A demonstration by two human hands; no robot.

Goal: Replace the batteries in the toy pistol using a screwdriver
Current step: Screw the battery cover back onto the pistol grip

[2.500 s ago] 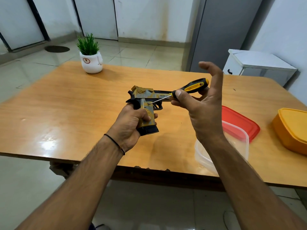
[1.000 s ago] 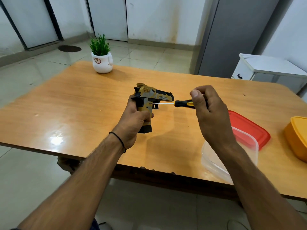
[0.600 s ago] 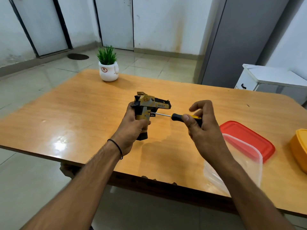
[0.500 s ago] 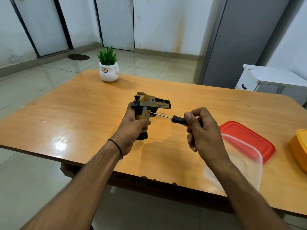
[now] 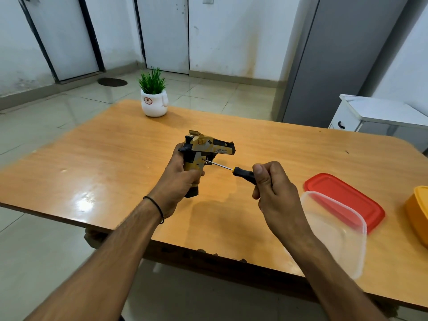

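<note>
My left hand (image 5: pixel 178 184) grips the handle of a yellow and black toy pistol (image 5: pixel 203 149), held upright above the wooden table (image 5: pixel 104 158) with its barrel pointing right. My right hand (image 5: pixel 275 191) is closed around the black and yellow handle of a screwdriver (image 5: pixel 240 173). The thin metal shaft runs up and left, and its tip touches the side of the pistol's grip. Most of the screwdriver handle is hidden inside my fist.
A clear plastic tub (image 5: pixel 335 230) stands at the table's near right edge, with a red lid (image 5: pixel 347 200) behind it and a yellow container (image 5: pixel 419 212) at the far right. A small potted plant (image 5: pixel 154 96) sits at the back. A white cabinet (image 5: pixel 375 114) stands beyond the table.
My right hand lowered and closed fully round the screwdriver handle, with the tip staying at the pistol's grip. The camera tilted up, so both hands sit lower in view.
</note>
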